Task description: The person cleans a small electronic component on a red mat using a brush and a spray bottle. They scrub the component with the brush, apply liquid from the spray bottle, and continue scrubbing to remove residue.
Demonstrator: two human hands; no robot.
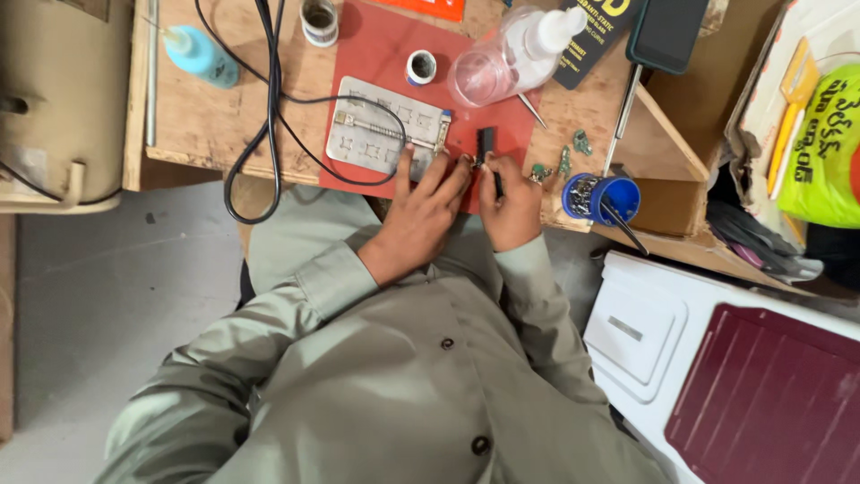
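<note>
- Nearest the camera is the person's grey-green shirt, both sleeves running up toward the wooden workbench (206, 125)
- The left hand (421, 220) lies at the bench's near edge with fingers spread, fingertips pressing on the lower right corner of a pale metal holder plate (381, 134); nothing is clasped in it
- The right hand (511, 211) sits just beside the left, the two touching near the fingertips, and its fingers are closed round the lower end of a small black part (486, 148)
- That black part stands with its long axis running away from the person, up over the red mat (385, 49); it lies directly ahead of the right hand, which is the nearer one, while the left hand is just to its side
- A black cable (269, 134) loops across the plate and off the bench edge
- Right of the hands are small green circuit pieces (564, 161) and a blue cup (602, 197) of metal bits
- Farther off stand a clear plastic bottle (511, 58), a blue squeeze bottle (202, 56) and a dark phone (667, 31)
</note>
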